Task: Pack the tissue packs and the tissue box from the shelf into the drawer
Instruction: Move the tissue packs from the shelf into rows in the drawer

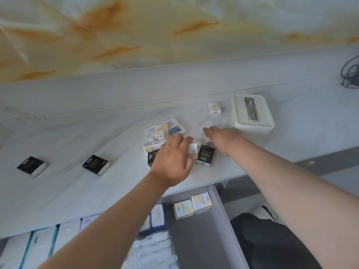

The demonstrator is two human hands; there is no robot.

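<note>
On the white marbled shelf (pixel 87 191) lies a pile of small tissue packs (pixel 165 130), white, yellow and black. My left hand (pixel 172 162) reaches over the pile, its fingers curled round a white pack (pixel 193 151). My right hand (pixel 222 136) lies just right of it and pinches another small white pack (pixel 207 139), above a black pack (pixel 205 155). A white tissue box (pixel 252 131) with a slot in its lid stands right of my right hand. A yellow pack (pixel 214 108) lies behind it. Two black packs (pixel 32 166) (pixel 95 165) lie far left.
Below the shelf's front edge the grey drawer (pixel 223 220) stands open, with yellow packs (pixel 192 207), blue-and-white packs and wrapped tissue bundles (pixel 153 247) inside. A dark cable (pixel 351 74) lies at the shelf's far right. A marbled wall rises behind.
</note>
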